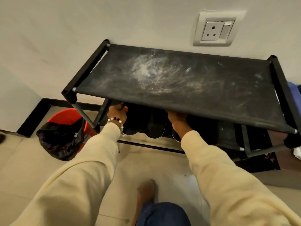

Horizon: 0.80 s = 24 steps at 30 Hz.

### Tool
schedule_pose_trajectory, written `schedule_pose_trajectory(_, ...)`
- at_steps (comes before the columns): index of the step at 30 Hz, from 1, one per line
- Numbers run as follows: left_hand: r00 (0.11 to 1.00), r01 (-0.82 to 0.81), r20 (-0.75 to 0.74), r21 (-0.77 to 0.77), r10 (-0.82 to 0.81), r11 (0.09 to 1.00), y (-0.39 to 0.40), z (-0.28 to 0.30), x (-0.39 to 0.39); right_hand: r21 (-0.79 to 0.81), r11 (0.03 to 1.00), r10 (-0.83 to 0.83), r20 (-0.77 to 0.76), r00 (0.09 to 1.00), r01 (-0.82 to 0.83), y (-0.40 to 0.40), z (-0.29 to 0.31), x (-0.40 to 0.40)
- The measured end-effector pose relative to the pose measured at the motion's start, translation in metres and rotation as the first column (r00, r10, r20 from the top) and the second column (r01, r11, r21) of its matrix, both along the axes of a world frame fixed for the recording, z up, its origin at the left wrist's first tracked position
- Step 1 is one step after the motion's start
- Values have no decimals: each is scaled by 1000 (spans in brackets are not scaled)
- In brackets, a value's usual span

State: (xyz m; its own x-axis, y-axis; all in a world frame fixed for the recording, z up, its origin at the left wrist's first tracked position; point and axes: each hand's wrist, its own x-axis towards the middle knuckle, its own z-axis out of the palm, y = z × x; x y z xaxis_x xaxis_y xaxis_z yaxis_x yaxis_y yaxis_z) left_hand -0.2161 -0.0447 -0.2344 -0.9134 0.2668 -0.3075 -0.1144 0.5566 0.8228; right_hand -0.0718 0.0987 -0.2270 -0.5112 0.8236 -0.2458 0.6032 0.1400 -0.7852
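Pale wall and beige floor tiles frame a low black shoe rack set against the skirting. Left grip [117,112], with a bead bracelet [116,121] at the wrist, reaches under the front edge of the rack's top shelf [179,79]. Its fingers look bent, but the shelf edge hides what they close on, so I cannot tell whether it holds anything. Right grip [176,119] lies at 3 o'clock of it, with its fingers wholly hidden beneath the same edge, so its state cannot be told either. Dark shoes [154,128] sit in a row on the lower shelf [228,136], heels toward the person, at 12 o'clock of both wrists.

To do this step well, I judge that each grip should take a full hold on a heel rather than a fingertip pinch. Knuckles should stay low under the cloth above, and the pull should run straight back toward 6 o'clock so that neighbouring shoes are not dragged off. Pale dust streaks the top shelf, and brushing it would likely soil the cream sleeves [211,160].

A red bucket [65,117] with a black bag [60,141] stands at 9 o'clock of the left grip. A wall socket [215,29] sits at 1 o'clock above the rack. No brand, label or writing can be read anywhere.
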Motion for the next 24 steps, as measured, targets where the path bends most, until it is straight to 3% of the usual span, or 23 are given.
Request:
schedule_pose_trajectory(5,998,-3,-61,-36,1,999,8,-6,0,43,998,48,46,998,-50,4,-8,-7)
schedule_pose_trajectory(9,991,35,-124,-76,-44,996,8,3,9,-111,994,25,128,991,-11,0,-21,-5)
schedule_pose_trajectory(11,982,52,-172,-127,-73,991,5,11,15,-147,987,-54,61,997,62,-7,-13,-2)
schedule_pose_trajectory(14,969,39,-237,-144,-73,989,-2,24,25,-75,985,-163,-111,980,155,-15,9,5)
schedule_pose_trajectory(17,953,37,-294,-131,-74,991,-7,42,50,-32,991,-136,-149,979,133,-27,30,29)
schedule_pose_trajectory(24,961,240,-162,85,-224,967,-8,66,152,-65,989,-147,-228,963,135,-56,52,132)
